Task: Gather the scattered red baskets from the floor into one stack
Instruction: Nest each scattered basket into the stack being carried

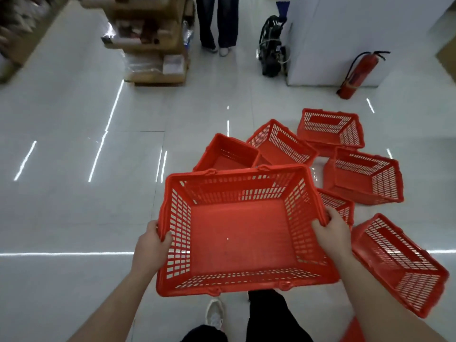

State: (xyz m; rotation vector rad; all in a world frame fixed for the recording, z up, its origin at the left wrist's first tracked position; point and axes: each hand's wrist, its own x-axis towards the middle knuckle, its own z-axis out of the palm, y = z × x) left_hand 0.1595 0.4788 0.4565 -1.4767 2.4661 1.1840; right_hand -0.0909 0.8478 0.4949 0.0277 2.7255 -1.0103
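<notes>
Above the tiled floor (74, 218), mid-aisle: you hold one red basket, and no stack is visible yet.
Your left hand (150, 245) and right hand (330, 230) each curl their fingers over opposite side rims of the held basket (241, 238), which is upright and empty, with slotted walls and a solid base. At least six loose baskets (365, 176) lie scattered just ahead and to your right, and several look tipped. Judgement: early stage, nearly all the gathering remains.
</notes>
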